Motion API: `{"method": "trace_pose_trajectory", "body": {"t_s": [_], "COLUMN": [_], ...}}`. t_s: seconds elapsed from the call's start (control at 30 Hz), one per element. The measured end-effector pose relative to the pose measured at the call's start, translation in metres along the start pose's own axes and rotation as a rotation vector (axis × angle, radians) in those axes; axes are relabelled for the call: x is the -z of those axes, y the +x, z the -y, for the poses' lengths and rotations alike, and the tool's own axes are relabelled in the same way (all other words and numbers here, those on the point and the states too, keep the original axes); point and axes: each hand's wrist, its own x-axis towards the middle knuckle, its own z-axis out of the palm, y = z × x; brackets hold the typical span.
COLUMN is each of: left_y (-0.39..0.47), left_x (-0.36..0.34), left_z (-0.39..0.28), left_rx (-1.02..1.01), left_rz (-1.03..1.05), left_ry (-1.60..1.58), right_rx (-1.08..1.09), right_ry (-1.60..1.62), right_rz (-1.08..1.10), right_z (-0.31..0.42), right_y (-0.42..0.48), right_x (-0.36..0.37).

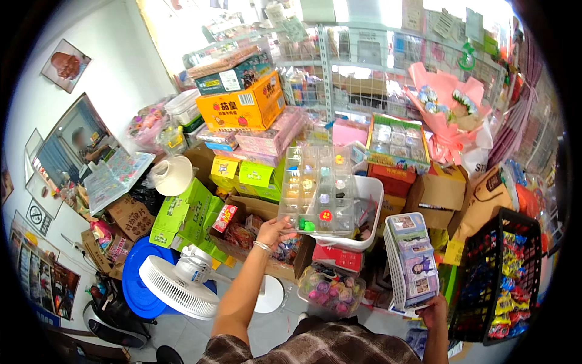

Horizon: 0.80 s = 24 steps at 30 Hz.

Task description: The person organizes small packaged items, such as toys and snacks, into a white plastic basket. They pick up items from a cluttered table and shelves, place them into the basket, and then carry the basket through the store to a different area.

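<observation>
My left hand (pixel 274 233) grips the near edge of a clear plastic compartment box (pixel 316 189). Small coloured pieces, among them red, green and yellow ones, lie in some of its compartments. Under the box is a white plastic bin (pixel 373 207), partly covered by it. At the right, my right hand (pixel 433 311) holds the near end of a narrow white plastic basket (pixel 394 259). Packs of printed picture cards (pixel 420 261) fill this basket in a row. The fingers beneath it are mostly hidden.
A white fan (pixel 179 286) and a blue round lid (pixel 136 277) stand left. An open cardboard box (pixel 291 268) of packaged goods lies ahead. A black basket (pixel 475 277) with snack packets is right. Stacked cartons (pixel 241 109) and a wire rack (pixel 325 73) rise behind.
</observation>
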Motion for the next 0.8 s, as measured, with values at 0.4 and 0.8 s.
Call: {"method": "trace_pose_trajectory", "body": {"t_s": [0.4,0.8], "left_y": [0.024,0.238], "left_x": [-0.03,0.058], "left_z": [-0.35,-0.548], "left_rx": [-0.508,-0.769], "left_rz": [0.037,-0.089], "left_ry": [-0.084,-0.193], "right_rx": [0.022,0.079], "right_ry": [-0.048,0.054], "right_rz": [-0.013,-0.213], "right_z": [0.015,-0.042], "right_y": [0.015,-0.014], "right_x": [-0.032,-0.134]}}
